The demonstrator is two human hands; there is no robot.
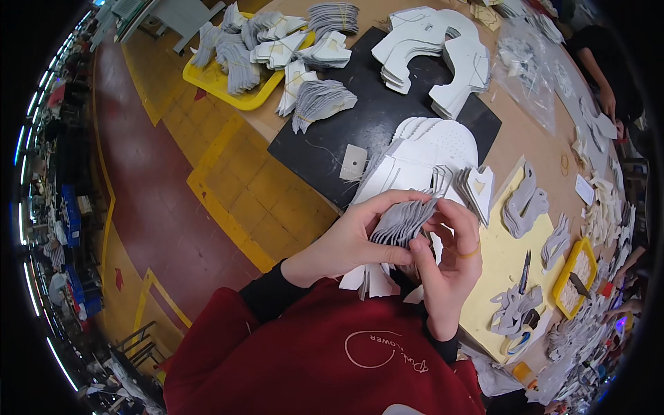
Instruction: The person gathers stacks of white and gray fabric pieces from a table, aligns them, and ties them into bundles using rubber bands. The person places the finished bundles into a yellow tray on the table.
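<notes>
Close in front of my body, a fanned stack of thin grey cut pieces [402, 223] is gripped between both hands. My left hand [346, 238] holds its left side, thumb along the lower edge. At the right end, my right hand [449, 259] has its thumb and fingertips on the stack; a thin yellow band circles one of its fingers. Just beyond lie white shoe-upper pieces [432, 149], several layers deep with punched holes. A small bundle of white-faced pieces [477, 185] stands to the right of them. White strips [370, 280] show below my hands.
A black mat [311, 155] carries a grey tag [354, 162] and curved white stacks [432, 48]. Bundled grey pieces fill a yellow tray [242, 100] at far left. On yellow board [477, 297] lie snips [526, 270] and a tape roll [517, 340]. Another person's arm [598, 79] is far right.
</notes>
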